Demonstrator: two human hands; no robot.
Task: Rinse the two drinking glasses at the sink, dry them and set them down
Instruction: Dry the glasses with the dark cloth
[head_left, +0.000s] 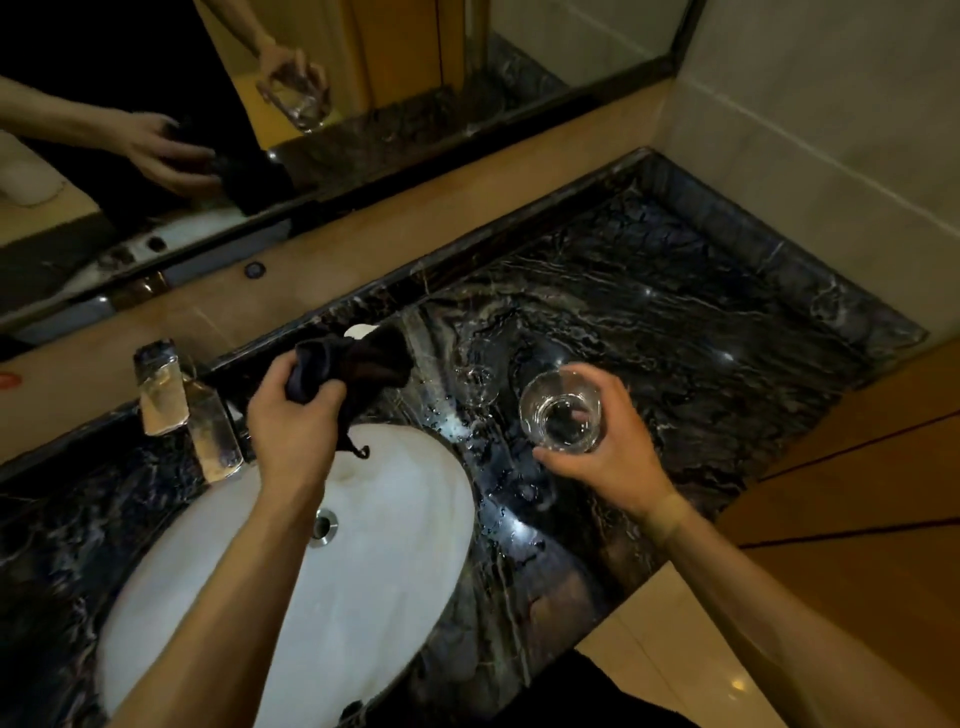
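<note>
glasses: two counted, one drinking glass (562, 411) held up, a second glass (477, 383) stood on the counter (701, 291), pretty hard to make out tbh
hands: two seen, left hand (291, 415) and right hand (605, 447)
cloths: one dark cloth (353, 364), bunched up
sinks: one white sink (395, 545), with one drain (324, 526) counted in it
taps: one chrome faucet (184, 405)
mirrors: one mirror (389, 67), both hands doubled in it

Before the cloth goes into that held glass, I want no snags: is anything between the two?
Nothing visible. The left hand grips the dark cloth over the sink's far edge; the right hand holds the glass above the counter. The second glass sits behind the gap.
</note>
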